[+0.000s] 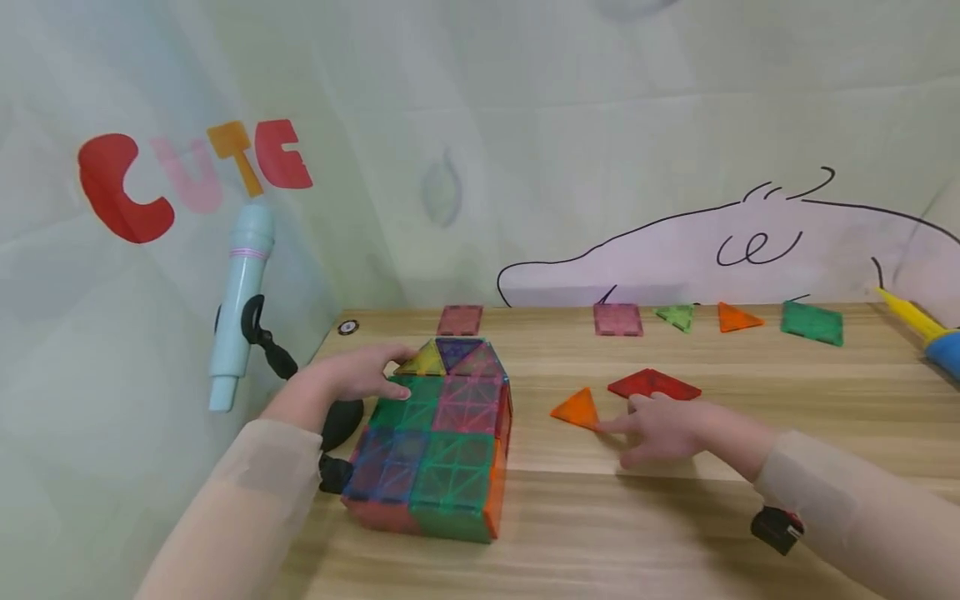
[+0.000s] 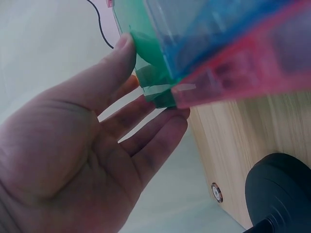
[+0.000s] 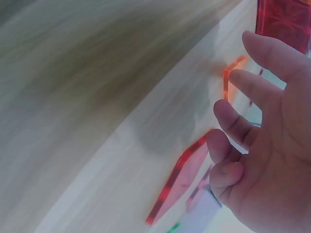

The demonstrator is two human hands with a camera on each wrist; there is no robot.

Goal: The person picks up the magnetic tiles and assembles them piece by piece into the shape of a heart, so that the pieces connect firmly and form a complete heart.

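Observation:
A box-like structure of see-through magnetic tiles [image 1: 459, 471] in green, pink, blue and orange stands on the table, with yellow, purple and pink triangles [image 1: 453, 357] at its far end. My left hand [image 1: 363, 373] grips its far left corner; in the left wrist view the thumb lies on a green tile [image 2: 146, 46] and the fingers reach round the corner. An orange triangle tile [image 1: 577, 408] lies flat right of the structure. My right hand [image 1: 663, 429] touches its edge with an extended index finger, the other fingers loosely bent. Red tiles [image 1: 651, 383] lie just beyond that hand.
Along the table's back edge lie pink tiles [image 1: 461, 320], a light green triangle [image 1: 677, 317], another orange triangle [image 1: 739, 317] and a green tile [image 1: 812, 323]. At left, a light blue microphone [image 1: 242, 300] sits in a black holder. A yellow-and-blue object [image 1: 922, 329] is at far right.

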